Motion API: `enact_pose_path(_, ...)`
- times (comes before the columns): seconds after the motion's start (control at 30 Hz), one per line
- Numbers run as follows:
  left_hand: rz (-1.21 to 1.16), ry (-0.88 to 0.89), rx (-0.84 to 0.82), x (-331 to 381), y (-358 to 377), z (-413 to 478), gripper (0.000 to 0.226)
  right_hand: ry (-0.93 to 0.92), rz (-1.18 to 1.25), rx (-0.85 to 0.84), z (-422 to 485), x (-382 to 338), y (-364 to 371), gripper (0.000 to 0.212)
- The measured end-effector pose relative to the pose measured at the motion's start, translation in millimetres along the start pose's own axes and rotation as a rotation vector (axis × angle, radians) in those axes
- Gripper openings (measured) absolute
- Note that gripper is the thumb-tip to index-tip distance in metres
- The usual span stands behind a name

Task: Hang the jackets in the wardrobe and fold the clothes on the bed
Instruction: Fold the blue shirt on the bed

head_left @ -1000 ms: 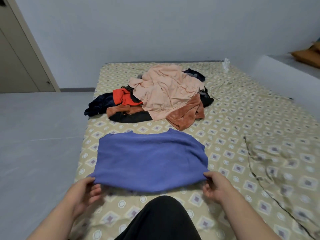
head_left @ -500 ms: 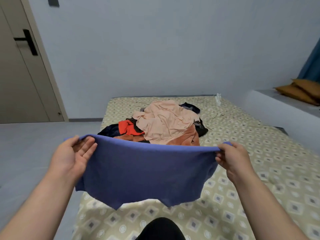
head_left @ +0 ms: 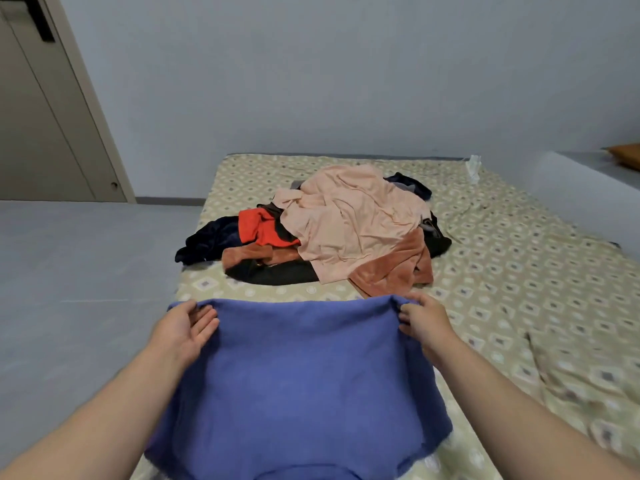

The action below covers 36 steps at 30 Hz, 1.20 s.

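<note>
Left grip (head_left: pixel 183 329), right grip (head_left: pixel 420 320) and both forearms (head_left: pixel 114 403) are bare.

The only view comes from a wide-angle camera on the person's head, facing forward and tilted down along the bed (head_left: pixel 502 271). It sits close above the left hand (head_left: pixel 183 327) and right hand (head_left: pixel 420 322), whose forearms enter from the bottom corners, holding a blue garment (head_left: pixel 304 375). Farther off lie the clothes pile (head_left: pixel 346 230), the wall (head_left: pixel 346 81), a door (head_left: pixel 41 133) at upper left and the floor (head_left: pixel 69 289).

A home bedroom: patterned bed (head_left: pixel 519 271), heap of clothes (head_left: pixel 329 233) on it, door (head_left: pixel 45 133) far left.
</note>
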<state>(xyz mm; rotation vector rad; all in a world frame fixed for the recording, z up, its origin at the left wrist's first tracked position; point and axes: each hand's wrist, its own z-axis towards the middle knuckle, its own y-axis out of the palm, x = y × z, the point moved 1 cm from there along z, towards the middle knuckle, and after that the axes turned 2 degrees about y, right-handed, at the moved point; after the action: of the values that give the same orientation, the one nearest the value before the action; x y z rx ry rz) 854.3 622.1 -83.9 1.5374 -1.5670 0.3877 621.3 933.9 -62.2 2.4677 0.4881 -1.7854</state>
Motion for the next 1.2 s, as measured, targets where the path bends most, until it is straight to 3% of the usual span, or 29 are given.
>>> enact_pose_path(0.2, 0.204, -0.007, 0.054, -18.2, 2.3, 72.0, 0.016, 0.036, -0.119, -0.004, 59.7, 29.9, 22.7, 0.03)
enact_pose_path(0.3, 0.506, 0.213, -0.005, -23.9, -9.4, 75.4, 0.011, 0.034, -0.141, 0.011, 70.1, 46.6, 20.6, 0.068)
enact_pose_path(0.37, 0.865, 0.461, -0.048, -37.8, -28.5, 61.4, 0.01, -0.028, -0.281, 0.072, 53.2, 60.9, 11.7, 0.061)
enact_pose_path(0.47, 1.32, 0.766, -0.231, -79.7, -60.8, 26.0, 0.048, -0.234, -0.619, 0.032, 6.3, 102.1, -2.2, 0.023)
enact_pose_path(0.53, 1.544, 0.783, -0.372, -110.7, -78.5, 2.4, 0.072, -0.275, -0.767, 0.042, -23.0, 128.0, -11.1, 0.024)
enact_pose_path(0.63, 1.837, 0.78, -0.404, -138.2, -95.1, -12.6, 0.098, -0.15, -0.728, 0.15, -39.3, 138.5, -21.1, 0.019)
enact_pose_path(0.73, 1.925, 0.775, -0.362, -140.7, -95.2, -10.4, 0.103, 0.017, -0.672, 0.101, -34.9, 130.0, -21.2, 0.021)
enact_pose_path(0.83, 1.982, 0.71, -0.371, -138.0, -93.7, -7.6, 0.093, -0.065, -0.709, 0.076, -34.6, 129.4, -20.7, 0.005)
enact_pose_path(0.93, 2.102, 0.624, -0.388, -133.8, -89.1, -9.1, 0.09, -0.086, -0.638, 0.148, -34.5, 128.0, -27.5, 0.008)
enact_pose_path(0.97, 2.143, 0.603, -0.387, -132.7, -86.5, -10.9, 0.092, -0.087, -0.7, 0.171, -33.3, 129.0, -31.2, 0.01)
enact_pose_path(1.07, 2.16, 0.59, -0.369, -132.4, -73.1, -17.4, 0.094, -0.048, -0.997, 0.26, -34.8, 130.9, -41.2, 0.054)
enact_pose_path(1.13, 2.083, 0.686, -0.418, -136.3, -54.0, -24.7, 0.083, 0.071, -0.925, 0.2, -35.8, 129.2, -46.4, 0.061)
enact_pose_path(1.2, 1.906, 0.846, -0.493, -143.9, -21.4, -32.8, 0.068, 0.194, -0.714, 0.097, -34.1, 127.6, -50.6, 0.054)
